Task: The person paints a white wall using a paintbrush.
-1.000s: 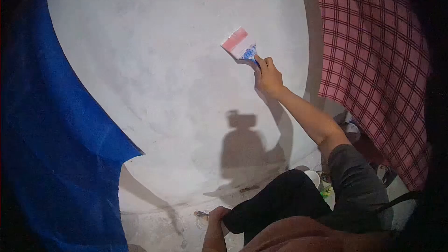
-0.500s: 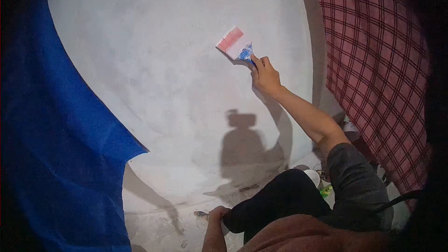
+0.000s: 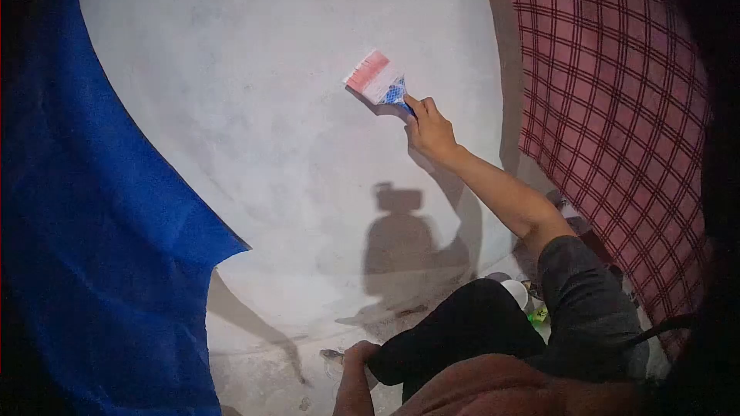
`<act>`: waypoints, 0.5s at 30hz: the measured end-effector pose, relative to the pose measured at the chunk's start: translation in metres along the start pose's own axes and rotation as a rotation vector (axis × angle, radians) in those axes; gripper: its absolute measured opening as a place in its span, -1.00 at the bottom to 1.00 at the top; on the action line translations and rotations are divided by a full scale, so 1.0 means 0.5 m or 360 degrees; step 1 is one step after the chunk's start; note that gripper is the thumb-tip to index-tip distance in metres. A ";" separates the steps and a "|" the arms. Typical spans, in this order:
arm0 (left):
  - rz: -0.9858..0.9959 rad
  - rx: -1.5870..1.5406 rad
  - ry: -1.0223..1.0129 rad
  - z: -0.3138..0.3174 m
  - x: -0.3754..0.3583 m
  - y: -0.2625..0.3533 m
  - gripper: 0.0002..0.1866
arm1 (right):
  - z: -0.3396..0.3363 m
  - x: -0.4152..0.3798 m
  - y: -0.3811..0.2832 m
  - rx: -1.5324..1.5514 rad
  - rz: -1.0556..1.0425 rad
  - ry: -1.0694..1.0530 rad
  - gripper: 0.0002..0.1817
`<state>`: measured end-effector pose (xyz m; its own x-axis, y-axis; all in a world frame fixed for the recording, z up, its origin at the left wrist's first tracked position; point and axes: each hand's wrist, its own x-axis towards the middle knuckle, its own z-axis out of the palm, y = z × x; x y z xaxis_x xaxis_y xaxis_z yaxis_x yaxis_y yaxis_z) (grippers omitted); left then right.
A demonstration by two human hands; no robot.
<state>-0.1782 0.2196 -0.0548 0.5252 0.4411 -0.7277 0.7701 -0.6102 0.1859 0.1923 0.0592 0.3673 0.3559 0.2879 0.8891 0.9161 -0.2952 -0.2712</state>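
Note:
A wide flat brush (image 3: pixel 378 82) with pink-and-white bristles and a blue-patterned handle lies against the pale wall (image 3: pixel 270 146). My right hand (image 3: pixel 433 132) is closed round its handle, the arm stretched up across the wall. Down by my bent knee, my left hand (image 3: pixel 360 354) rests at the edge of the dark trousers. A small brush-like object (image 3: pixel 332 354) shows just left of its fingers; whether the hand holds it is unclear, and its fingers are largely hidden.
Blue cloth (image 3: pixel 116 262) hangs along the left side, and a red checked cloth (image 3: pixel 609 92) on the right. Beside my knee on the floor are a white bowl (image 3: pixel 515 293) and a green packet (image 3: pixel 539 314). My shadow falls on the wall's lower part.
My right hand and the brush have moved a little left and slightly down on the wall. My left hand has stayed in place.

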 end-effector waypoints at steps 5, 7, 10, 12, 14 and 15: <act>-0.0195 -0.0133 0.0087 -0.012 -0.075 0.043 -0.26 | -0.018 0.006 0.006 0.0017 0.0062 0.0044 -0.49; -0.0195 -0.0112 0.0138 -0.010 -0.077 0.047 -0.27 | -0.032 0.001 0.002 0.0111 0.0154 -0.0033 -0.49; -0.0192 -0.0072 0.0214 -0.008 -0.073 0.049 -0.27 | -0.035 -0.024 0.027 0.0182 0.0010 0.0049 -0.49; -0.0077 -0.0184 0.0224 0.025 -0.025 0.027 -0.28 | -0.035 -0.069 0.035 0.0191 0.0057 -0.0061 -0.49; 0.0130 -0.0403 0.0258 0.081 0.059 -0.032 -0.30 | -0.034 -0.135 0.047 0.0224 0.0096 -0.0223 -0.48; 0.0228 -0.0509 0.0280 0.098 0.090 -0.060 -0.31 | -0.035 -0.165 0.051 0.0222 0.0113 -0.0221 -0.48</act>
<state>-0.1955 0.2255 -0.1253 0.6685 0.4893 -0.5602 0.7437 -0.4504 0.4940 0.1830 0.0123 0.2935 0.4337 0.3965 0.8091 0.9010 -0.1929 -0.3885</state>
